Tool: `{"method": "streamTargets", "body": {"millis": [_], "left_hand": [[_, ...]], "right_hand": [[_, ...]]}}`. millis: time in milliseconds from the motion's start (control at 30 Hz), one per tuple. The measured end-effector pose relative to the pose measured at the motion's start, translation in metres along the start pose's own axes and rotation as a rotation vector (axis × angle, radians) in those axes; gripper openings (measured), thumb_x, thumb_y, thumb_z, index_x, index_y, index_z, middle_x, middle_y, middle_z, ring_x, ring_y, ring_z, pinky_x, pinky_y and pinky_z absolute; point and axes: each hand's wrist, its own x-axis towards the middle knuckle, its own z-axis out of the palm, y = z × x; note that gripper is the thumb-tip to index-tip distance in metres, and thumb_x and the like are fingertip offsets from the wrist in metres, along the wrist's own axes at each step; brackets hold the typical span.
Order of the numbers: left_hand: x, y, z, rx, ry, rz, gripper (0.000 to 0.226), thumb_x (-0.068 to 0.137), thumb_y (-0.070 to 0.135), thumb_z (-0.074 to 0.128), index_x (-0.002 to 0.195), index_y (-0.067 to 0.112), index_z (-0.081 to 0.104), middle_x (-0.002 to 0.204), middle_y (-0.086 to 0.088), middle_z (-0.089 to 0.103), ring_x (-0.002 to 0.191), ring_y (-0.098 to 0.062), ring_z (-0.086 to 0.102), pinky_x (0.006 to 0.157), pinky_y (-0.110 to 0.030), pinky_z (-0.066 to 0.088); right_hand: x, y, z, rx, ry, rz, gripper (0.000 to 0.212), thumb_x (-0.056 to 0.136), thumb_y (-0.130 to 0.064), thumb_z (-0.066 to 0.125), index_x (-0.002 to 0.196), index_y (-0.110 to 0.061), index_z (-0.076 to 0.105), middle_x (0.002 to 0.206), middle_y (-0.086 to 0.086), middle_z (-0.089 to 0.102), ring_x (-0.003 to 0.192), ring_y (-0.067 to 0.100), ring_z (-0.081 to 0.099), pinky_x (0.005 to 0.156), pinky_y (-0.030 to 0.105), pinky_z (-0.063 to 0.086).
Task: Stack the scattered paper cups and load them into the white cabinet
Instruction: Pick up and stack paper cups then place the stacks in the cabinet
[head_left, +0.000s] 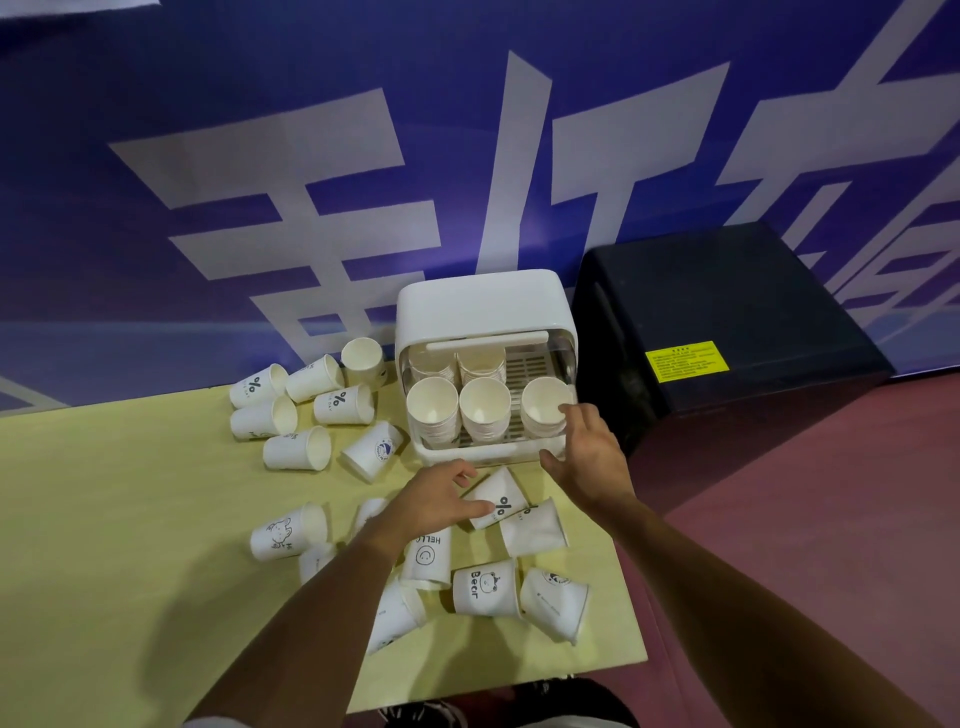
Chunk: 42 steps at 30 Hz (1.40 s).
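The white cabinet stands open at the table's far edge, with several stacks of paper cups inside. My right hand reaches to the front right stack; its fingertips touch the rim and the thumb hangs by the cabinet's lower front edge. My left hand lies with spread fingers against a tipped cup marked with a percent sign just in front of the cabinet. Loose cups are scattered left of the cabinet and nearer me, most lying on their sides.
The yellow table ends close to the right of the near cups. A black box stands right of the cabinet on a reddish floor. A blue banner with white characters rises behind the table.
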Motion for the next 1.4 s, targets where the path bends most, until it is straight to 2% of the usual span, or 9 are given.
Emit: {"method": "streamTargets", "body": {"millis": [233,367,533,633,800,900,1033,1200,1400], "left_hand": [[0.003,0.002,0.009,0.044,0.035,0.015,0.064,0.075,0.044,0.082,0.13,0.024,0.056,0.126,0.005,0.057,0.107,-0.009,0.055,0.096,-0.03,0.048],[0.006,0.003,0.015,0.067,0.035,0.023,0.063,0.075,0.045,0.08,0.13,0.025,0.055,0.126,0.007,0.056,0.109,-0.01,0.054,0.094,-0.028,0.047],[0.013,-0.004,0.031,0.065,0.017,0.035,0.068,0.068,0.058,0.077,0.126,0.028,0.057,0.123,0.008,0.059,0.112,-0.012,0.056,0.097,-0.033,0.049],[0.015,-0.006,0.038,0.077,0.032,0.031,0.072,0.072,0.05,0.081,0.133,0.023,0.055,0.127,0.003,0.055,0.116,-0.015,0.053,0.103,-0.035,0.044],[0.025,-0.013,0.04,0.137,0.063,0.044,0.072,0.072,0.046,0.082,0.133,0.02,0.053,0.128,-0.003,0.055,0.116,-0.02,0.053,0.101,-0.04,0.045],[0.031,-0.015,0.042,0.183,0.082,0.04,0.07,0.074,0.043,0.081,0.133,0.019,0.053,0.129,-0.004,0.055,0.117,-0.022,0.054,0.1,-0.042,0.046],[0.036,-0.016,0.05,0.236,0.096,0.028,0.066,0.076,0.036,0.078,0.133,0.02,0.05,0.129,-0.003,0.058,0.117,-0.025,0.055,0.097,-0.045,0.047],[0.038,-0.015,0.057,0.319,0.108,0.002,0.064,0.079,0.036,0.074,0.134,0.023,0.045,0.131,-0.001,0.058,0.119,-0.027,0.055,0.098,-0.046,0.046],[0.028,-0.006,0.046,0.199,0.125,-0.007,0.071,0.074,0.033,0.08,0.137,0.02,0.048,0.129,-0.001,0.06,0.12,-0.023,0.055,0.101,-0.045,0.046]], "right_hand": [[-0.009,0.008,-0.002,0.054,0.003,-0.044,0.058,0.083,-0.028,0.073,0.133,-0.01,0.05,0.126,0.007,0.054,0.11,0.028,0.056,0.093,0.041,0.048],[-0.02,0.02,0.005,0.06,-0.129,0.024,0.06,0.084,-0.037,0.071,0.136,-0.015,0.048,0.126,0.004,0.053,0.115,0.025,0.053,0.096,0.04,0.046],[-0.036,0.03,0.018,0.084,-0.33,0.048,0.071,0.086,-0.044,0.069,0.144,-0.015,0.042,0.144,0.005,0.045,0.132,0.025,0.044,0.109,0.039,0.038],[-0.045,0.033,0.03,0.094,-0.371,0.063,0.075,0.083,-0.047,0.071,0.144,-0.017,0.041,0.144,0.005,0.045,0.132,0.027,0.044,0.109,0.04,0.037],[-0.053,0.038,0.046,0.095,-0.423,0.077,0.083,0.079,-0.048,0.072,0.148,-0.018,0.037,0.147,0.004,0.042,0.133,0.028,0.041,0.111,0.043,0.034],[-0.055,0.041,0.052,0.081,-0.489,0.076,0.087,0.077,-0.042,0.072,0.151,-0.019,0.03,0.15,0.003,0.038,0.133,0.03,0.039,0.11,0.045,0.034],[-0.057,0.046,0.058,0.072,-0.495,0.063,0.085,0.073,-0.032,0.072,0.148,-0.021,0.032,0.144,0.002,0.043,0.125,0.031,0.044,0.105,0.047,0.039],[-0.058,0.048,0.055,0.092,-0.493,0.059,0.081,0.071,-0.032,0.074,0.141,-0.019,0.036,0.131,0.002,0.052,0.118,0.028,0.048,0.101,0.046,0.041],[-0.044,0.045,0.028,0.206,-0.492,0.084,0.078,0.071,-0.035,0.079,0.138,-0.021,0.04,0.133,0.0,0.046,0.118,0.023,0.047,0.101,0.044,0.043]]}}
